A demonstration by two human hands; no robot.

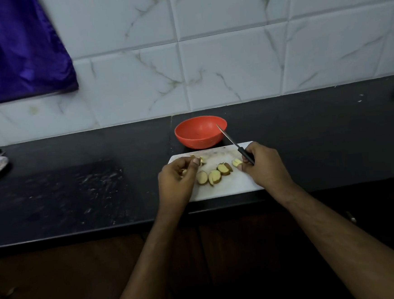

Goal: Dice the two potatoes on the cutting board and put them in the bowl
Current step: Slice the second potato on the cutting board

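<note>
Several potato slices (214,175) lie on the cutting board (229,187), left hand (178,178) pinching pieces, right hand (262,165) gripping the knife (234,144), whose raised tip could clip the bowl (200,131).

Am looking at home kitchen: dark stone bench (65,195) running along marbled wall tiles (231,64), cutting board (229,187) and bowl (200,132) sitting on it.

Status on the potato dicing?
Left hand gripping potato bits. Right hand holding black-handled knife. Potato slices on white cutting board. Red bowl unobstructed.
</note>
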